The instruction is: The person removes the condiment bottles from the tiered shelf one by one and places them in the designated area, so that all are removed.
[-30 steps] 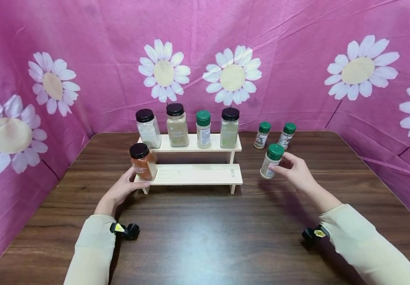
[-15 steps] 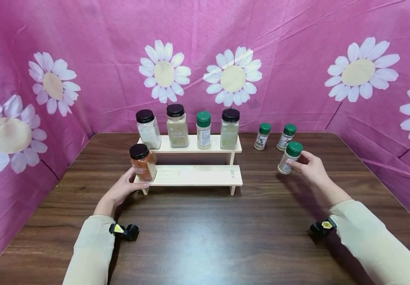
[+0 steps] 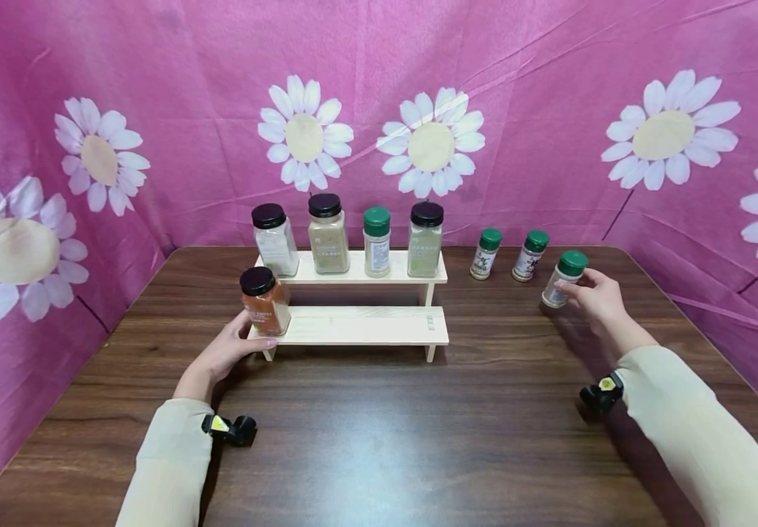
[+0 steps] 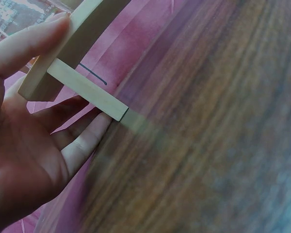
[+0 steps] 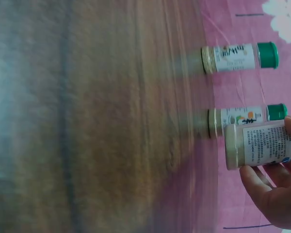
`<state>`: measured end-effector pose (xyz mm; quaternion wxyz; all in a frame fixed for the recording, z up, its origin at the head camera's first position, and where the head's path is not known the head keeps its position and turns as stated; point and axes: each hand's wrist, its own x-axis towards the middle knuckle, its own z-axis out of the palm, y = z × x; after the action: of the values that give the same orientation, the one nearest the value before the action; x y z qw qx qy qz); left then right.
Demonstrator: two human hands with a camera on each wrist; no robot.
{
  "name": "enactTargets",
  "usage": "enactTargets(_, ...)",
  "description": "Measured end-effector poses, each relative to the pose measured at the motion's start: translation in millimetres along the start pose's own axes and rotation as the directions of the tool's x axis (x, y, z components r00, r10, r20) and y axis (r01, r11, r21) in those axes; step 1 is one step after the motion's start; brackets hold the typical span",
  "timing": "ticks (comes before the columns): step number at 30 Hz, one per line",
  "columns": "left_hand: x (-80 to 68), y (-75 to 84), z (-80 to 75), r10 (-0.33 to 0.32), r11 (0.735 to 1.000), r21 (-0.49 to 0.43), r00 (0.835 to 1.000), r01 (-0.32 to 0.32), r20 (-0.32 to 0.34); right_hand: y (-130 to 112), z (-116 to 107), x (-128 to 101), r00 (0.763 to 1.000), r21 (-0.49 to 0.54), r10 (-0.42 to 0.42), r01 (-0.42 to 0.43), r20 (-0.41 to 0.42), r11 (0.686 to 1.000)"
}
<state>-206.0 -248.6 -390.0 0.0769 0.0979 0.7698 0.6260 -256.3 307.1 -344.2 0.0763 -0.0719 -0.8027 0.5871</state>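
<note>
My right hand (image 3: 599, 298) pinches a small green-capped spice jar (image 3: 561, 282) at the right of the table. Slightly tilted, this jar (image 5: 262, 144) shows its base above the tabletop in the right wrist view. Two similar green-capped jars, one nearer the rack (image 3: 484, 256) and one nearer my hand (image 3: 529, 258), stand upright behind it. My left hand (image 3: 226, 348) grips the left end of the two-tier wooden rack (image 3: 359, 323). Its thumb (image 4: 36, 41) lies along the board and its fingers reach round by the leg. A black-lidded jar of orange-red spice (image 3: 267, 307) stands at that end.
On the upper tier stand a black-lidded jar of white powder (image 3: 276, 249), a black-lidded tan one (image 3: 329, 245), a green-capped jar (image 3: 377, 252) and a black-lidded greenish one (image 3: 425, 249). Pink flowered cloth (image 3: 530, 146) hangs behind the dark wooden table (image 3: 366, 439).
My right hand has carried the green-capped jar rightward and a little back, from beside the rack to the right of the two standing jars. The left hand and rack have stayed put.
</note>
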Motion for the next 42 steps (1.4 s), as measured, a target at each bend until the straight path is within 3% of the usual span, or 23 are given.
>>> enactTargets(16,-1.5,3.6,-2.1,-0.001,1.0,-0.008,1.0,0.001,-0.004,8.2,1.8,38.0,0.99,-0.102,0.11,-0.119,-0.087,0.988)
enactTargets(35,1.8,2.3,-0.8,-0.004,1.0,-0.012,1.0,0.004,-0.001,10.5,1.5,64.7,0.948,-0.139,0.216,-0.253,-0.234,0.958)
enactTargets(42,0.2,-0.3,-0.4,-0.008,1.0,-0.028,1.0,0.008,0.001,9.2,3.5,63.4,0.914,0.01,0.315,-0.323,-0.254,0.946)
